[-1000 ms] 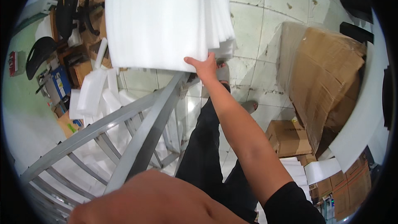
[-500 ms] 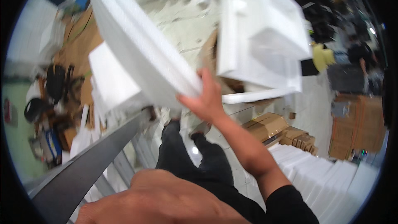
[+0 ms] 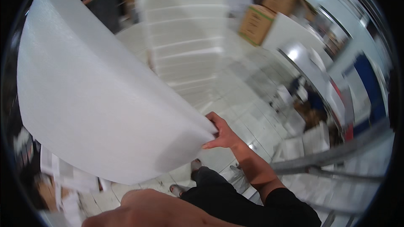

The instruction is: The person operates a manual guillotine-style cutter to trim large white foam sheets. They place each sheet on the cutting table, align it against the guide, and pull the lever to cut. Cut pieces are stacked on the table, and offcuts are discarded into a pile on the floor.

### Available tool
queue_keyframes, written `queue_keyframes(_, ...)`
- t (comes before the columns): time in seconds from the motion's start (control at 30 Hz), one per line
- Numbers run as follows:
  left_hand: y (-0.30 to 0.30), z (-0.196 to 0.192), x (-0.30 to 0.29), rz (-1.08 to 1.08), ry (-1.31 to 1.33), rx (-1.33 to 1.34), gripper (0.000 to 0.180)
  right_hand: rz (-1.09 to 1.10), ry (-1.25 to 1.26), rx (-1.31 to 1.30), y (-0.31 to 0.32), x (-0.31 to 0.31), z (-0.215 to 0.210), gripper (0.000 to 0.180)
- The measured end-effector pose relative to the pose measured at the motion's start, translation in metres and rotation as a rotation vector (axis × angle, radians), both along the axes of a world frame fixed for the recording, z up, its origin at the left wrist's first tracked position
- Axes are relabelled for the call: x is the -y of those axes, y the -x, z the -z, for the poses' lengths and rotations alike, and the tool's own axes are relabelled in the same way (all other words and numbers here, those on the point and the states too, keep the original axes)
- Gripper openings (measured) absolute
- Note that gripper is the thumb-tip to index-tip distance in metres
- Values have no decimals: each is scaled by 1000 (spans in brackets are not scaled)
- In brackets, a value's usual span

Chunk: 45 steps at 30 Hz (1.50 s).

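Observation:
A large white foam sheet (image 3: 105, 101) slants across the left half of the view, from the far left down to the middle. My right hand (image 3: 223, 132) is closed on its near right corner, fingers over the far side and thumb on the near face. At the lower edge shows a stretch of my left arm (image 3: 160, 210); the left hand itself is out of sight. Just beyond the sheet stands a tall stack of white foam sheets (image 3: 185, 38), blurred by motion.
Brown cartons (image 3: 256, 24) stand at the back right. A metal-edged table (image 3: 313, 65) and a grey metal rail (image 3: 332, 155) run along the right, with white foam pieces (image 3: 303, 143) between them. White foam parts (image 3: 75, 174) lie at the lower left. The floor (image 3: 248, 113) is pale tile.
My view and body have turned, so the foam stack now stands ahead and the rail is on the right. The sheet in my right hand has turned its broad face toward me.

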<state>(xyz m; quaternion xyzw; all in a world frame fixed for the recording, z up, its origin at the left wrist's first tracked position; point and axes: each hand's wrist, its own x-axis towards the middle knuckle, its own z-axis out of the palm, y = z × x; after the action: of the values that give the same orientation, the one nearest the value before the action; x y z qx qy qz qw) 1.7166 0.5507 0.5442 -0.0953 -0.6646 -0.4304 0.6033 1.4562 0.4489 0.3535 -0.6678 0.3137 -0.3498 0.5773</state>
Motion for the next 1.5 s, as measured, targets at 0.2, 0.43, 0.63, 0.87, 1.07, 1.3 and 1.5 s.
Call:
queue_keyframes(0.2, 208, -13, 87, 417, 12, -1, 52, 726, -51, 134, 299, -83, 35, 81)
queue_keyframes(0.43, 382, 24, 184, 540, -185, 1, 55, 1251, 92, -466, 459, -162, 33, 72)
queue_keyframes(0.63, 480, 198, 327, 178, -793, 266, 44, 1511, -207, -724, 499, -119, 73, 70)
queue_keyframes(0.87, 571, 433, 423, 154, -1138, 1120, 53, 1866, -359, -778, 586, -38, 85, 69)
queue_keyframes(1.07, 763, 444, 503, 357, -974, 1422, 83, 2106, -166, -408, 682, 6, 12, 68)
queue_keyframes(1.3, 972, 352, 739, -119, -50, 1061, 119, 2096, 38, -326, 815, -2, -68, 74)
queue_keyframes(1.5, 1117, 284, 832, 193, -69, 1216, 102, 1808, 177, -589, 965, -26, -101, 76)
